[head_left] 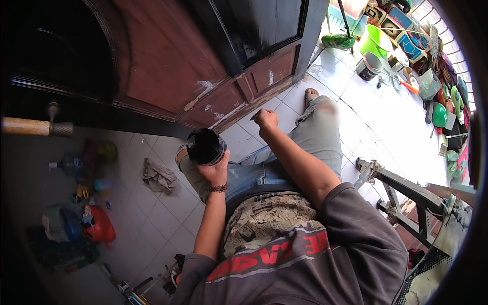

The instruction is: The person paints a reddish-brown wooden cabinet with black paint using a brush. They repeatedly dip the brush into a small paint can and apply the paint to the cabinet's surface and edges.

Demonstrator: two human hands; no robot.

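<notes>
My left hand is wrapped round an open container of black paint, held above my left thigh by the door's lower edge. Black coats its inside. My right hand is closed in front of the lower door panels, gripping what looks like a paintbrush; only its dark end shows past the fingers. The wooden door rises before me, partly glossy black and partly bare reddish brown with whitish patches. Between the right hand and the panels there is a gap.
A crumpled grey rag lies on the tiles to my left, beyond it a red helmet-like object. A metal frame stands close at my right. Far right are a lime-green bucket, a paint tub and clutter. A door handle juts out at left.
</notes>
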